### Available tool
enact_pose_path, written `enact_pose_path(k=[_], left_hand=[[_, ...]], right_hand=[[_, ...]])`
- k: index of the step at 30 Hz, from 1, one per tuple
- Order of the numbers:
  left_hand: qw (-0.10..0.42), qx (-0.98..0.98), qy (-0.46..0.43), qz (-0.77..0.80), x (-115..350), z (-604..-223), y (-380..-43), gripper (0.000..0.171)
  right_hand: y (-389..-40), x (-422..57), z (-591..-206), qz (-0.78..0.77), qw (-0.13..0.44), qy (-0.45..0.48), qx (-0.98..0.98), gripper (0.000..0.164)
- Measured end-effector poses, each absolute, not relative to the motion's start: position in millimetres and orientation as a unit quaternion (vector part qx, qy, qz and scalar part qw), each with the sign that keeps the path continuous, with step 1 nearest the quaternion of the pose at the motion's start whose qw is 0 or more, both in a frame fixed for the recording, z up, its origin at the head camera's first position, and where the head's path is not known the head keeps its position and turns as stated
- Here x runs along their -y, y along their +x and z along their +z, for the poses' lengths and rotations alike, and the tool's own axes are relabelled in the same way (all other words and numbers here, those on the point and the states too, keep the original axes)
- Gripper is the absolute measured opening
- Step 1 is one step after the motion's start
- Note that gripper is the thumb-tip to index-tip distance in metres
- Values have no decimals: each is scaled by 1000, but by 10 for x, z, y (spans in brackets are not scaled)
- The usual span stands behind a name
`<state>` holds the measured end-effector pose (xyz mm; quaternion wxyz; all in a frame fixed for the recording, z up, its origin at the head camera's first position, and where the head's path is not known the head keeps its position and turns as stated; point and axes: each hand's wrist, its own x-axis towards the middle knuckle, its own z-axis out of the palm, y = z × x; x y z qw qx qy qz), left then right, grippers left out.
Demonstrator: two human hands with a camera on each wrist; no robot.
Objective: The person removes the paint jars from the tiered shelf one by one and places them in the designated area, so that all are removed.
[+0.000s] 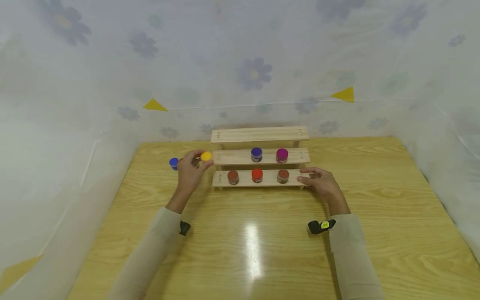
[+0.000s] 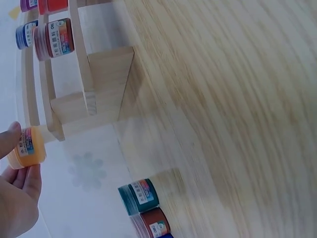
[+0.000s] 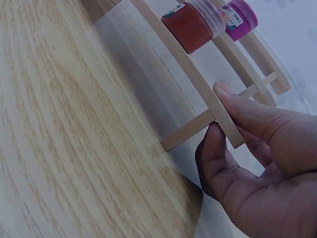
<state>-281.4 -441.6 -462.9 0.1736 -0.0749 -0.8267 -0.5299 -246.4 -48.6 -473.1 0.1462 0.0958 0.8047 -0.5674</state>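
Between the thumb and fingers of my left hand (image 1: 188, 175) is a small paint jar with a yellow lid (image 1: 206, 156), held beside the left end of the middle tier. The left wrist view shows the yellow paint jar (image 2: 32, 148) tipped on its side by the camera angle. My right hand (image 1: 325, 185) grips the right end of the lowest tier of a three-tier wooden stand (image 1: 258, 134), thumb above and fingers below. On the lowest tier sit a brown jar (image 1: 233, 178), a red jar (image 1: 256, 175) and a reddish-brown jar (image 1: 283, 176). The middle tier bears a dark blue jar (image 1: 256, 154) and a magenta jar (image 1: 282, 155).
Left of the stand, on the wooden table (image 1: 210, 250), a blue jar (image 1: 174, 163) stands near my left hand. A green jar (image 2: 141, 196) and a brown jar (image 2: 154, 223) are beside it, mostly hidden in the head view. A flowered white sheet (image 1: 202, 62) hangs behind.
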Motion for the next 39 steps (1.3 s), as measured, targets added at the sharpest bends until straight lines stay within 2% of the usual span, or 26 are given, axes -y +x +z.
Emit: enact_pose_path(k=[4,14,24,39], left_hand=[[188,835,-65,-513,4488,-4633,-2807,44],[177,835,-16,-520,4696,-4718,-2813,44],[160,850,23,-502,4823,-4768,-2818,46],[139,837,28,-528,4948,-4890,-2801,38]], right_hand=[[-2444,515,-4631,-579,149,98,-796,52],[-2536,418,-4887,-559,138,101,-811,60],[-2529,410,-4906,-555,135,102,-814,60],[-2533,417,-4913,-550,138,91,-819,62]])
